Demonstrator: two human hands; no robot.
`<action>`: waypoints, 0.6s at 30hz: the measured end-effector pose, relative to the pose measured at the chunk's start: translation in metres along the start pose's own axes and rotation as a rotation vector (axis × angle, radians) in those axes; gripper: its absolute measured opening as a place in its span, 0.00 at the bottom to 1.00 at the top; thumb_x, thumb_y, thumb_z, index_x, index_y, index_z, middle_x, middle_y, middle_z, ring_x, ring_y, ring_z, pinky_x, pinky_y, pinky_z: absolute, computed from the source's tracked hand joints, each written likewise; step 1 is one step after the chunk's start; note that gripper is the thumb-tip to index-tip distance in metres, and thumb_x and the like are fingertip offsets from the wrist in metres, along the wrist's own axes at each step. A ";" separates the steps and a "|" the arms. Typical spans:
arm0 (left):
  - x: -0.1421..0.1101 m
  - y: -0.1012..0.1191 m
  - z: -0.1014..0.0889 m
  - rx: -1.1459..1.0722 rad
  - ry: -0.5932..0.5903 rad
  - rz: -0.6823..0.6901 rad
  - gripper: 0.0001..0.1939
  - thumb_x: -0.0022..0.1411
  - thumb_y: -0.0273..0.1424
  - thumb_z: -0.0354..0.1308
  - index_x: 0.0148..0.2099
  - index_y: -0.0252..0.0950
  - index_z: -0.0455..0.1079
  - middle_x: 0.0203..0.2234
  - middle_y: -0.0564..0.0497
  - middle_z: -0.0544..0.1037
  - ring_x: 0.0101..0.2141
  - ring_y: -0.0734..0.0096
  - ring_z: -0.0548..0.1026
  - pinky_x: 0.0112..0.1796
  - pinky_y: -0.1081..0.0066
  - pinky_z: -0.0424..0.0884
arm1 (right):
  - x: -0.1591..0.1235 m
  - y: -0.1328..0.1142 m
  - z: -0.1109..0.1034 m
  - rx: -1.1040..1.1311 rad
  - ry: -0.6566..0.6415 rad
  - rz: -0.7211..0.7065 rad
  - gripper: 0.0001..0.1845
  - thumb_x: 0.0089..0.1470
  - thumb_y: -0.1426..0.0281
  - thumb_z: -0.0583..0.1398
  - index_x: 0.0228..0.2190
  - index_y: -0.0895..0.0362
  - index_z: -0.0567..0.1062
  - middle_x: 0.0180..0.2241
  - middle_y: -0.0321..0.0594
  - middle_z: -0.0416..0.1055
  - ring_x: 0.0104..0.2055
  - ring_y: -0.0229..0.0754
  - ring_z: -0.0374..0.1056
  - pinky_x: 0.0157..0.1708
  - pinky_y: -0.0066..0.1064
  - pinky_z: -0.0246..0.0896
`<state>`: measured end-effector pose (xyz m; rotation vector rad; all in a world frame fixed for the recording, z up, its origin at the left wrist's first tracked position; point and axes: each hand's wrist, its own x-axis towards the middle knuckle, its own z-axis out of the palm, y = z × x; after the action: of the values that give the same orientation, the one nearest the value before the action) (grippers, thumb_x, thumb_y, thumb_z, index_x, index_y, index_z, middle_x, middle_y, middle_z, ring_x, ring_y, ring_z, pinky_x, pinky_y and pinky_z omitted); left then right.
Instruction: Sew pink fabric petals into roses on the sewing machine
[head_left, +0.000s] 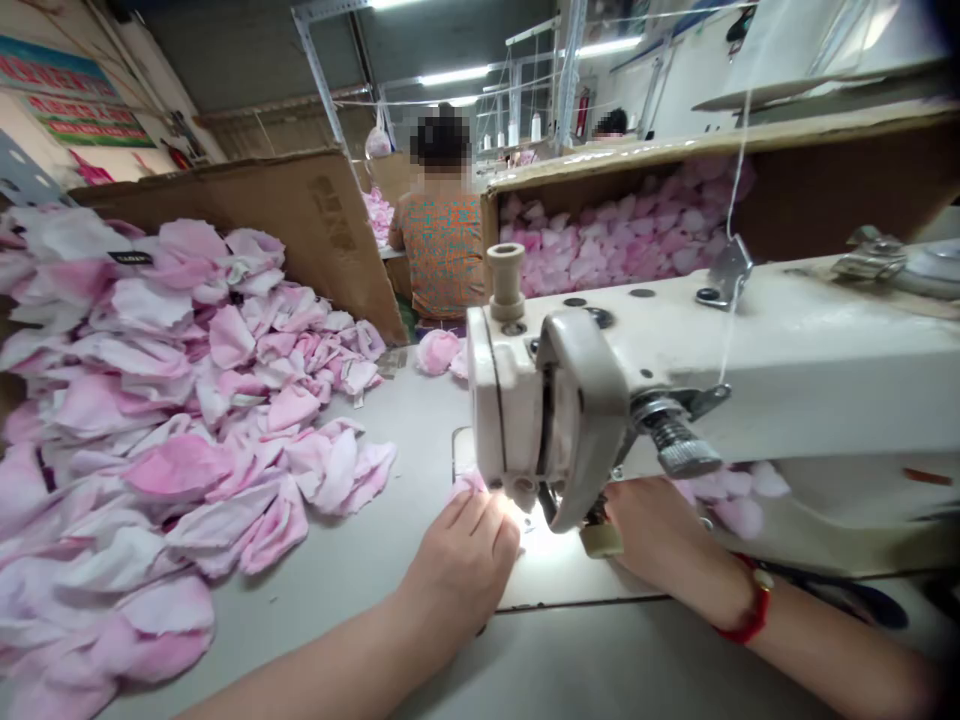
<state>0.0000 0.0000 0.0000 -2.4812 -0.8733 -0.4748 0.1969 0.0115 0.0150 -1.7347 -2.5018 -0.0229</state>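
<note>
A white sewing machine [675, 370] stands on the grey table [360, 560]. My left hand [461, 565] lies palm down beside the needle area, fingers together, pressing a small pink fabric piece [469, 485] that is mostly hidden under it. My right hand [664, 535] reaches under the machine arm behind the presser foot; its fingers are hidden by the machine head. A red band [746, 610] is on my right wrist.
A big heap of pink and white fabric pieces [165, 420] covers the table's left side. Cardboard boxes [300, 220] stand behind, one at the right full of pink pieces [622, 235]. A person in a patterned top [442, 250] sits ahead, facing away.
</note>
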 end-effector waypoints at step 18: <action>0.006 -0.035 -0.008 -0.186 0.112 0.014 0.11 0.56 0.21 0.42 0.34 0.34 0.65 0.21 0.50 0.68 0.26 0.69 0.66 0.31 0.69 0.67 | -0.012 -0.011 -0.006 0.278 -0.021 -0.253 0.18 0.48 0.55 0.54 0.36 0.53 0.70 0.26 0.37 0.71 0.29 0.41 0.66 0.26 0.29 0.49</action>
<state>-0.0198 0.0229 0.0203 -2.5961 -0.7990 -0.7116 0.1909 -0.0040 0.0207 -1.3154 -2.5742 0.3091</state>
